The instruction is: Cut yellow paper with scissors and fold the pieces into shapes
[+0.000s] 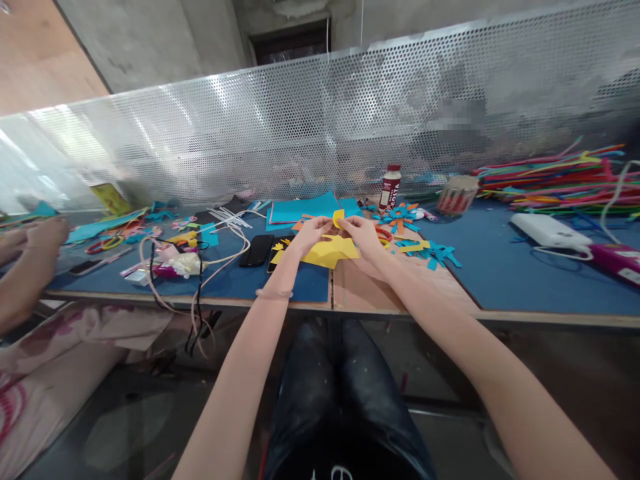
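Between my two hands is a small piece of yellow paper [339, 217], pinched from both sides above the table. My left hand [314, 233] grips its left edge, with a bracelet on that wrist. From the right, my right hand [362, 235] has its thumb and fingers closed on the same piece. Right below lies a larger yellow paper sheet [327, 253] with an uneven edge. Scissors with red and yellow handles [384, 237] lie just right of my right hand, partly hidden. Blue paper sheets [305, 208] lie behind my hands.
Blue and orange paper flowers [400, 217] and a bottle [391, 187] stand behind right. Pipe cleaners [560, 180] and a white power bank [547, 233] are further right. Phones [257, 251] and tangled cables [220, 257] lie left. Another person's hand [47, 233] is far left; a perforated metal panel [300, 127] backs the table.
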The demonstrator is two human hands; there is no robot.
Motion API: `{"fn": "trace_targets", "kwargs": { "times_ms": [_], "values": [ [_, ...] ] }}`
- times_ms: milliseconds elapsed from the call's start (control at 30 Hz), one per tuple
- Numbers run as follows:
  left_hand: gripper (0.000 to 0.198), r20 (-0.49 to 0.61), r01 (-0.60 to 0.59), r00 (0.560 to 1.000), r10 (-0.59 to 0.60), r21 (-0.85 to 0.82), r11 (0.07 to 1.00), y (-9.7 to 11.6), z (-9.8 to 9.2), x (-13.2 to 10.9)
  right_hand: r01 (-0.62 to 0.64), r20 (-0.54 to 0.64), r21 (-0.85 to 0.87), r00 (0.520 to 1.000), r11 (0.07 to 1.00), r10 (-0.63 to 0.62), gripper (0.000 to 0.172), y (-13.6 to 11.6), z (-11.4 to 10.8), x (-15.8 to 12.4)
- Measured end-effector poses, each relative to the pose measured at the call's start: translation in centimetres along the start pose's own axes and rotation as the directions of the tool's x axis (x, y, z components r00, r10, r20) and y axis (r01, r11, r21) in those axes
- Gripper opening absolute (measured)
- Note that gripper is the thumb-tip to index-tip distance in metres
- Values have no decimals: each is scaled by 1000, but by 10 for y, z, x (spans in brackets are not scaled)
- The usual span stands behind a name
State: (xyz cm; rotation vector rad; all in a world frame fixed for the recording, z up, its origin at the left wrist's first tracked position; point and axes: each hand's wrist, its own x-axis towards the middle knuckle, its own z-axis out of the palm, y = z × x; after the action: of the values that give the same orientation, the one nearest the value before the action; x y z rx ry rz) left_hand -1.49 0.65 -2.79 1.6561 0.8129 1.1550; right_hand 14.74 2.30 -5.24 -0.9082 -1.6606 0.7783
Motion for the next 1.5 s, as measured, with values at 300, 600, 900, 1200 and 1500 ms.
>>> {"fn": "trace_targets", "kwargs": {
  "times_ms": [300, 600, 900, 1200, 1500],
  "values": [
    [30, -54, 18, 998, -15, 52, 998, 1, 1, 0, -93, 73, 162, 994, 983, 82, 27, -1, 1, -2],
    [32, -120, 26, 993, -15, 89, 996, 0, -1, 1, -87, 91, 140, 993, 986, 74, 27, -5, 3, -3],
    [31, -91, 6, 996, 5, 124, 992, 4, 5, -1, -23, -31, -36, 999, 999, 22, 27, -8, 4, -5],
    [28, -107, 81, 992, -63, 174, 981, -13, -3, 7, 121, 21, -260, 993, 958, -120, 26, -6, 8, -8],
    [32, -112, 193, 979, -171, 231, 954, -26, -6, 10, 393, 92, -461, 913, 795, -398, 26, -9, -7, -4]
  ]
}}
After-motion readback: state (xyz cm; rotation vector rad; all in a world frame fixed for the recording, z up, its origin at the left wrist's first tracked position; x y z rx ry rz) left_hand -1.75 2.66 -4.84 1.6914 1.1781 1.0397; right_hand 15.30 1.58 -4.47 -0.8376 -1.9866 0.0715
